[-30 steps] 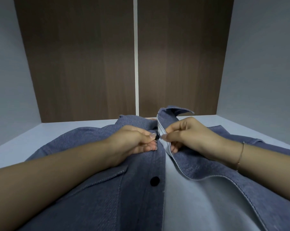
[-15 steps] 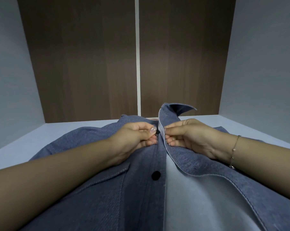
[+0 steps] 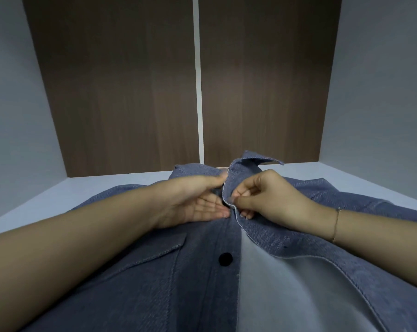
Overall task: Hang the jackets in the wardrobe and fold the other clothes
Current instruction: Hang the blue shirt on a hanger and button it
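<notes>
**Two hands at the collar of a denim jacket laid flat**

A blue denim jacket (image 3: 140, 283) with dark round buttons lies front-up on a pale grey-white surface (image 3: 47, 202), spread under both forearms and reaching towards the camera. Its collar (image 3: 255, 161) sits just beyond the fingertips of both hands, with one collar point sticking out to the right.

The right hand (image 3: 267, 197) has its fingers curled, with thumb and forefinger pinching the stitched edge of the jacket's right front panel close below the collar. That panel is lifted and folded back on the near side of this hand, showing the pale grey lining (image 3: 286, 283) inside. A thin gold-coloured bracelet (image 3: 335, 226) circles the right wrist.

The left hand (image 3: 198, 202) lies beside the right one, almost touching it. It is turned partly palm-up with the fingers nearly straight, resting on the jacket's left front panel, while the thumb reaches towards the collar. Whether it grips any cloth cannot be told.

On the near side of the left hand, one black round button (image 3: 225, 258) sits on the button strip, and a chest pocket flap (image 3: 164, 245) lies just beside the left wrist.

Beyond both hands stand two dark brown wood-grain panels (image 3: 121, 92), split by a narrow white vertical strip (image 3: 199, 92). Plain grey walls (image 3: 380, 92) rise to the left and right of the arms.
</notes>
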The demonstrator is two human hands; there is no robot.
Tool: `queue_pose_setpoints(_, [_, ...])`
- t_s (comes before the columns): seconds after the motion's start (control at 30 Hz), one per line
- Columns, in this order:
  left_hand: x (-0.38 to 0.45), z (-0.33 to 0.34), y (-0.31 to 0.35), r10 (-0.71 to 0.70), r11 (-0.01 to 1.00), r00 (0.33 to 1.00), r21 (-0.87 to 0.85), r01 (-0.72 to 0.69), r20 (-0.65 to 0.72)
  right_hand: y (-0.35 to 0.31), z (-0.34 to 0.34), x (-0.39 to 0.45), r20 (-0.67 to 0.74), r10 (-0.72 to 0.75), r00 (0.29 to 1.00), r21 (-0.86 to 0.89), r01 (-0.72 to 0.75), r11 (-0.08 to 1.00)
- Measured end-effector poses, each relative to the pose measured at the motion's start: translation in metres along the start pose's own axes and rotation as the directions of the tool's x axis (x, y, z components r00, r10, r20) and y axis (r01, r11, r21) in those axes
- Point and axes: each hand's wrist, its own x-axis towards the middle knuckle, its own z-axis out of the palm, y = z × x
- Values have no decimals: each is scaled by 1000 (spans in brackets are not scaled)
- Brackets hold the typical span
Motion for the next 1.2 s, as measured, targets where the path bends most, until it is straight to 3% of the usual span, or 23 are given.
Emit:
queue_pose_setpoints(0.57, [3,7,-6,63,996,989,71,-54,-133,1,-1,1,36,23,999,-23,-22,1000])
queue_pose_setpoints(0.67, [5,9,-10,101,995,986,25,-99,-132,0,-3,1,24,113,993,114,-115,987])
queue_pose_setpoints(0.77, [6,8,-16,197,980,973,20,-196,-122,-6,-9,4,96,273,957,301,-290,909])
queue_pose_setpoints(0.87, [6,5,-20,343,935,937,120,-334,-65,-8,-17,4,192,358,914,334,-404,851])
queue_pose_setpoints(0.97, [6,0,-23,423,881,906,235,-410,-2,-7,-17,5,212,370,905,353,-424,834])
queue_pose_setpoints(1.2, [11,-5,-19,487,721,873,547,-425,37,-6,-13,2,178,324,929,255,-362,897])
